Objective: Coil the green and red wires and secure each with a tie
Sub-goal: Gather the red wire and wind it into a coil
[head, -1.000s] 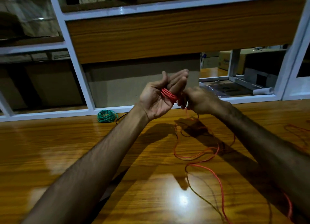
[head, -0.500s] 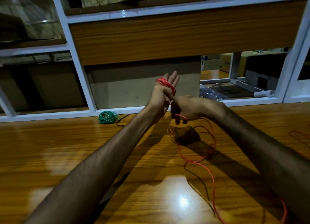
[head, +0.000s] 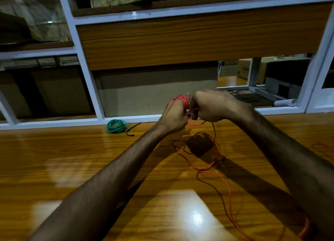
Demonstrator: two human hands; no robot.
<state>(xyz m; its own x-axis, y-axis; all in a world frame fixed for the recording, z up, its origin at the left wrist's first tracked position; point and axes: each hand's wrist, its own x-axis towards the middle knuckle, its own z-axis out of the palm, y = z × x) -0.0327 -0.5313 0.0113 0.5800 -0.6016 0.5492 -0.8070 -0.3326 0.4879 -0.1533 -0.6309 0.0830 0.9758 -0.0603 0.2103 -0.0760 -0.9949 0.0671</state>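
Both forearms are bare to the frame's edge, no sleeves showing; the left hand and right hand wear no gloves.

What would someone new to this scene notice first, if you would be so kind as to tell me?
First the red wire, bright against the dim room, wound round the fingers of the left hand raised at the centre, while the right hand beside it pinches the strand. The slack trails in loose loops down the glossy wooden table toward the lower right. Next, the green coil lying at the table's far edge, beside a thin black tie.
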